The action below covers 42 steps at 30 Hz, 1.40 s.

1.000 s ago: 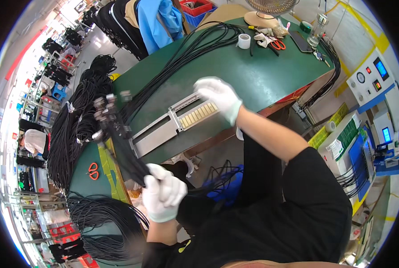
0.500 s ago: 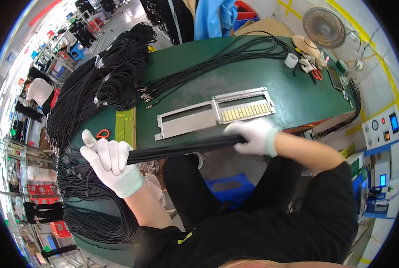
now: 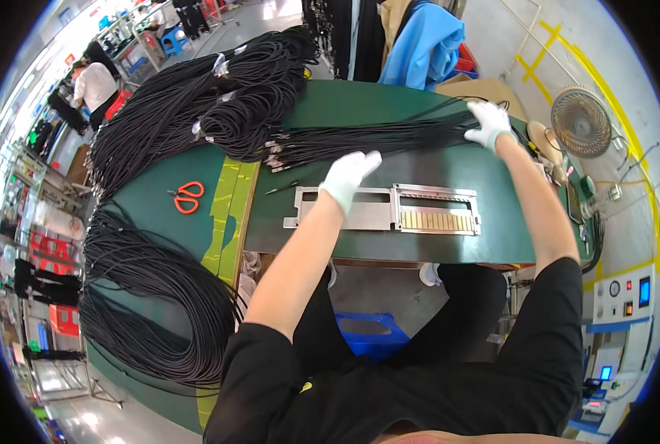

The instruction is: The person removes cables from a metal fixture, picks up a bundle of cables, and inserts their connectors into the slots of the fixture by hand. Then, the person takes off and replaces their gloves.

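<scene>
A bundle of long black cables [image 3: 389,139] lies across the far side of the green table, with metal-tipped ends [image 3: 274,155] at its left. My right hand [image 3: 489,124], in a white glove, is at the bundle's right end, thumb and fingers apart. My left hand [image 3: 349,176], also gloved, hovers between the bundle and a metal fixture, fingers stretched out and holding nothing visible. That flat two-part fixture [image 3: 367,214] has a row of brass-coloured slots [image 3: 437,222] in its right half. One short dark piece [image 3: 282,188] lies left of it.
Coiled black cables [image 3: 189,111] heap up at the back left, and another looped pile [image 3: 152,303] lies near left. Orange-handled scissors [image 3: 188,197] rest between them, beside a yellow-taped strip [image 3: 230,214]. A fan [image 3: 581,122] stands at the right. A blue stool [image 3: 373,337] is below the table.
Both hands have let go of the black cable bundle stretched between them above my lap. They have moved forward over the table, to the other bundle. The view has shifted.
</scene>
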### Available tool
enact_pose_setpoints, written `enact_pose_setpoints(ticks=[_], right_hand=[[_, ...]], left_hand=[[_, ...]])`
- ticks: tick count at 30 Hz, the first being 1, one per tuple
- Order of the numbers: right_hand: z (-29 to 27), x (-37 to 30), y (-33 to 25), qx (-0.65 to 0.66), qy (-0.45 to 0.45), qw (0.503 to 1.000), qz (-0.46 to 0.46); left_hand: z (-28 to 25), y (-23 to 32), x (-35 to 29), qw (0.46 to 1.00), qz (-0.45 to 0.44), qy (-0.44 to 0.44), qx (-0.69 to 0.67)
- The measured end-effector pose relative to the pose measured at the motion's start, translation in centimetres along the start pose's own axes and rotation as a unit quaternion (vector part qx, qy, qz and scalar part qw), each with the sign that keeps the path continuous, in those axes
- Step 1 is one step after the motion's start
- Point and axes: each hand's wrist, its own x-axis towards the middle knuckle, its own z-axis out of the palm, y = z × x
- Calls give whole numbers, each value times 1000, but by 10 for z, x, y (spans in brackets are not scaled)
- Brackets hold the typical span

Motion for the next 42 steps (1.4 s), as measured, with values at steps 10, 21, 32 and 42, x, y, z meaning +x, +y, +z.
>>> enact_pose_setpoints(ticks=[10,21,32,42], right_hand=[[38,-162,-144,264,115,925,-246],[62,-129,-141,366,81,842,-387],[73,-132,-131,533,0,773,-343],[95,-133,-121,756,-59,637,-138]], left_hand=[[-24,62,-111,829,63,71,551],[-15,85,-243,832,-58,-65,548],[-142,116,-400,808,47,365,460],[-197,67,-412,824,-277,263,418]])
